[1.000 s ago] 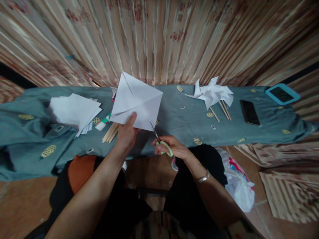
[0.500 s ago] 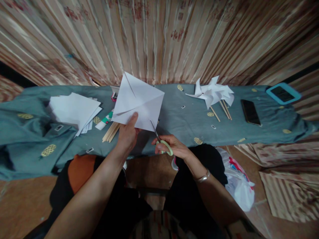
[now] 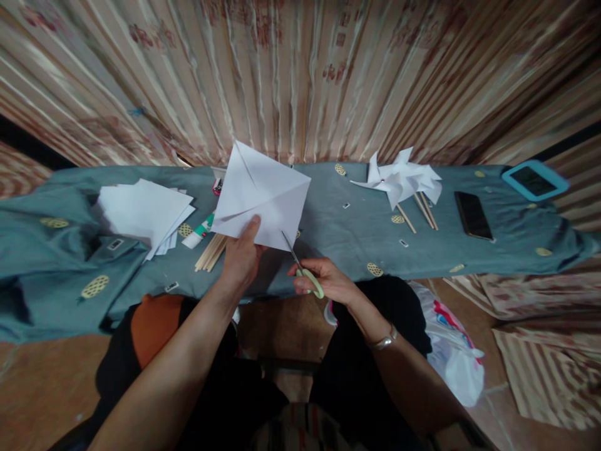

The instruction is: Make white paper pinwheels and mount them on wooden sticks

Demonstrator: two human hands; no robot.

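Observation:
My left hand (image 3: 243, 255) pinches the near edge of a square white sheet of paper (image 3: 277, 194), thumb on top, and holds it raised above the cloth. Two slits run inward from the sheet's far and left corners, and crease lines cross it. In my right hand (image 3: 323, 280) is a pair of scissors with light green handles (image 3: 310, 283). Their blades reach over the sheet's near right corner and look closed or nearly so. Beside my left hand lie a bundle of thin wooden sticks (image 3: 210, 252) and a green and white glue tube (image 3: 199, 230).
A stack of white sheets (image 3: 143, 210) lies at left. To the right are white paper pinwheels (image 3: 402, 178) on sticks, a black phone (image 3: 473, 215) and a blue-framed device (image 3: 535, 180). A curtain (image 3: 300, 75) hangs behind the cloth-covered table (image 3: 328, 244). A plastic bag (image 3: 455, 351) rests on the floor.
The scissor handles have drawn closer together and the blades have closed on the paper's near right corner. The whole view has shifted slightly; my left hand still holds the sheet.

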